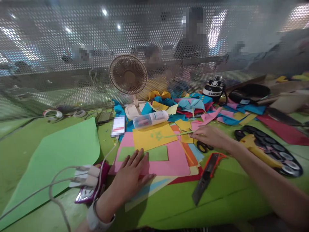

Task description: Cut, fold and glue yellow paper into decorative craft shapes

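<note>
My left hand (131, 174) lies flat with fingers spread over a light green paper strip (158, 153) and the pink sheet (178, 161) under it. My right hand (209, 135) is closed, its fingertips pinching the end of a thin green paper strip (181, 134). That strip reaches left over a yellow-orange sheet (145, 139), which bears small green bits (158, 135). Black-handled scissors (204, 147) lie just below my right hand, their blades partly hidden. A clear bottle (151, 119) with a white cap end rests on its side behind the yellow-orange sheet.
A utility knife (207, 177) lies at front right, near a yellow glue gun (260, 149) on a black palette (272, 141). A fan (129, 75) and crumpled coloured paper (190, 104) stand behind. Left are a power strip (89, 193) with cords and a large green sheet (62, 154).
</note>
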### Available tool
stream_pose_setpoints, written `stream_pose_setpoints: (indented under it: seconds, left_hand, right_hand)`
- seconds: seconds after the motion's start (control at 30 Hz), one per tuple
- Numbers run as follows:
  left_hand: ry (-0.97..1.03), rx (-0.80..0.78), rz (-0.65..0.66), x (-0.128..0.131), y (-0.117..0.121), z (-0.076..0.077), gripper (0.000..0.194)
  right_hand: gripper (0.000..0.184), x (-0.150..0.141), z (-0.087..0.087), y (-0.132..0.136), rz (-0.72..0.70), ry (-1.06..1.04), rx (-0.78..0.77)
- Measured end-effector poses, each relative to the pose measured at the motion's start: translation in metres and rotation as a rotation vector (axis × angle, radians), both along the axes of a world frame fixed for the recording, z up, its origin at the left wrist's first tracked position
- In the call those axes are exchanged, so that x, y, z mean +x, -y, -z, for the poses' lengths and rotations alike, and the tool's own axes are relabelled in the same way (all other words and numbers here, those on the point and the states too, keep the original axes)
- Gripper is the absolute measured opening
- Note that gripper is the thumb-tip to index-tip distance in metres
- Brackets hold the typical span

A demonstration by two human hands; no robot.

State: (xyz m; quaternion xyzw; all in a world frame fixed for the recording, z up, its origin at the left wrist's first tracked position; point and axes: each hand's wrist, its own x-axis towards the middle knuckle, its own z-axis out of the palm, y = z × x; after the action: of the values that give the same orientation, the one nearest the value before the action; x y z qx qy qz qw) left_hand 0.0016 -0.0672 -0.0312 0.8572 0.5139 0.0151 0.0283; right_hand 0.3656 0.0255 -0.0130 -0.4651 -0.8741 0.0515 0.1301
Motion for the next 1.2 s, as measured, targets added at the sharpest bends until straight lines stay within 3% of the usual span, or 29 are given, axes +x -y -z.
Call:
stream_pose_setpoints:
  seconds: [0.2, 0.37, 0.47, 0.57, 0.7, 0.77, 0.87, 0.97, 1.07, 1.2]
  left_hand:
    - [-0.015, -0.017, -0.002, 0.001, 0.002, -0.003, 0.072]
    - [-0.016, -0.045, -0.005, 0.002, 0.005, -0.007, 0.072]
    - [-0.057, -0.094, -0.006, 0.001, 0.009, -0.012, 0.073]
    - [-0.072, -0.123, 0.016, -0.001, 0.017, -0.018, 0.070]
    - [-0.063, -0.155, 0.047, -0.005, 0.026, -0.024, 0.069]
    - [-0.057, -0.158, 0.056, -0.008, 0.029, -0.024, 0.068]
    - [-0.057, -0.136, 0.072, -0.011, 0.032, -0.023, 0.066]
    - [-0.043, -0.048, 0.080, -0.011, 0.032, -0.022, 0.065]
    - [0.009, 0.122, 0.053, -0.010, 0.028, -0.025, 0.066]
    - [0.126, 0.308, -0.044, -0.009, 0.016, -0.033, 0.066]
  right_hand:
    - [0.047, -0.012, 0.008, 0.001, 0.024, -0.059, 0.056]
    - [0.069, -0.029, 0.027, 0.004, -0.129, 0.086, 0.005]
    - [0.064, -0.029, 0.035, 0.002, -0.093, 0.144, 0.007]
    - [0.057, -0.033, 0.034, 0.001, -0.053, 0.120, 0.115]
    - [0.059, -0.056, 0.030, 0.004, -0.343, 0.159, 0.221]
    - [0.051, -0.069, 0.033, 0.006, -0.465, 0.207, 0.243]
    - [0.034, -0.078, 0.041, 0.007, -0.518, 0.251, 0.330]
    - [0.036, -0.077, 0.041, 0.007, -0.564, 0.250, 0.397]
    - [0.033, -0.075, 0.027, 0.007, -0.545, 0.094, 0.282]
    - [0.023, -0.078, 0.004, 0.002, -0.317, -0.357, -0.051]
